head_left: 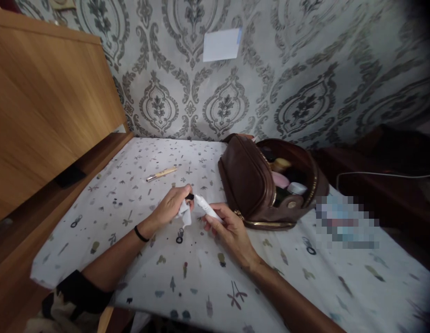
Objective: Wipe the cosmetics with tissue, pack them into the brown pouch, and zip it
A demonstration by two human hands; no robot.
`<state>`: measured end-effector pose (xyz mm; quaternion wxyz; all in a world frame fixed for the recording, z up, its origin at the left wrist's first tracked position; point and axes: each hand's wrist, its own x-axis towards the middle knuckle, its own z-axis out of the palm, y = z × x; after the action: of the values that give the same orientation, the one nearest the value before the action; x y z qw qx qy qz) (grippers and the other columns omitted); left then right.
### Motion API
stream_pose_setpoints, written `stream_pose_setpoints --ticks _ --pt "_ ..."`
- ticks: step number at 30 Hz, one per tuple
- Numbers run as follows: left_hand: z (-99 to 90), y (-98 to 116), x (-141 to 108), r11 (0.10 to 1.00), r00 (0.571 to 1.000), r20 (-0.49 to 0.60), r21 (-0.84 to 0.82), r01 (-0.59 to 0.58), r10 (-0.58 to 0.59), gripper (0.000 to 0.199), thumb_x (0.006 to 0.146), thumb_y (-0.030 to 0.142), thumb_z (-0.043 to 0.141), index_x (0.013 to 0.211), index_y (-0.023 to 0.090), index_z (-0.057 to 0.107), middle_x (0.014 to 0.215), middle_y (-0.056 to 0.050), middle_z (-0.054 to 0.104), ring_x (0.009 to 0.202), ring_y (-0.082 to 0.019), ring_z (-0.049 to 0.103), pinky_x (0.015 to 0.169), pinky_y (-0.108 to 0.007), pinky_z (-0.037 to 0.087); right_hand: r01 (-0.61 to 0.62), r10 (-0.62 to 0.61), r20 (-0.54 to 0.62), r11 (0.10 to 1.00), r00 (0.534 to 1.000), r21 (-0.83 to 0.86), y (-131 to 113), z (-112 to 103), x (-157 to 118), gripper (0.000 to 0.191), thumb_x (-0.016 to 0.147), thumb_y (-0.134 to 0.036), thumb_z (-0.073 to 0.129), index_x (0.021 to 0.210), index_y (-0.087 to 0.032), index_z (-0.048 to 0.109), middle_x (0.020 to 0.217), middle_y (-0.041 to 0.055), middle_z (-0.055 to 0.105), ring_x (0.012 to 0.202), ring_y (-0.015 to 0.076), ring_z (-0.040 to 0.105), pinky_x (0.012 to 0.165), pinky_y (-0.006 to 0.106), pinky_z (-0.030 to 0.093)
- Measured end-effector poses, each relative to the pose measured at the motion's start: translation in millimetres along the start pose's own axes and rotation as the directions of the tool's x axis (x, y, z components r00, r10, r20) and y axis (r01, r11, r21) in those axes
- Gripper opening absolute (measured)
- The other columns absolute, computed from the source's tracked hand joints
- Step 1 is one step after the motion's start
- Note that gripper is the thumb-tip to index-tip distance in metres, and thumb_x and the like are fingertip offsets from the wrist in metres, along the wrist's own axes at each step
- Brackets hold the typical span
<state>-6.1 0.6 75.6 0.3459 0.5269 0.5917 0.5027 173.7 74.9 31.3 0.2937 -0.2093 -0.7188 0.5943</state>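
Observation:
My left hand [173, 203] is closed round a small black cap [190, 196] and a crumpled white tissue [185, 216], which hangs below the fingers. My right hand [232, 231] grips a slim white tube [208, 208], its narrow tip pointing up and left towards the cap. Tip and cap are close together; whether they touch is hard to tell. Both hands are over the patterned white cloth [148, 263]. Behind my left hand, a light wooden pen-like stick [161, 174] with a silvery end lies on the cloth.
An open brown bag [242, 175] with gold zips stands just beyond my right hand, holding a pink item [280, 180], a white-lidded one [297, 188] and others. A wooden cabinet [51, 101] is at left, a patterned wall [228, 101] behind. A blurred-out item [346, 222] lies at right.

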Motion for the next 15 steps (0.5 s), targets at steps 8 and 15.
stream_pose_setpoints --ticks 8,15 --pt "11.3 2.5 -2.6 0.987 0.991 0.019 -0.086 0.134 -0.133 0.066 0.093 0.070 0.030 0.054 0.020 0.049 0.041 0.002 0.046 0.039 -0.010 0.042 0.045 -0.024 0.035 0.034 -0.038 -0.054 0.997 0.998 -0.063 -2.9 -0.1 0.8 0.025 0.090 -0.044 0.060 0.099 -0.021 0.063 0.069 -0.0016 0.062 0.053 0.0123 0.056 0.049 0.022 0.044" --pt "12.6 5.5 -2.6 0.990 0.994 -0.040 -0.099 0.099 -0.103 0.065 0.093 0.071 0.029 0.054 0.021 0.046 0.043 0.002 0.046 0.040 -0.010 0.041 0.047 -0.024 0.037 0.109 -0.139 -0.117 0.966 0.983 -0.233 -2.3 -2.0 -0.2 0.020 0.089 -0.038 0.060 0.097 -0.020 0.066 0.066 -0.0009 0.062 0.060 0.0159 0.060 0.059 0.025 0.050"
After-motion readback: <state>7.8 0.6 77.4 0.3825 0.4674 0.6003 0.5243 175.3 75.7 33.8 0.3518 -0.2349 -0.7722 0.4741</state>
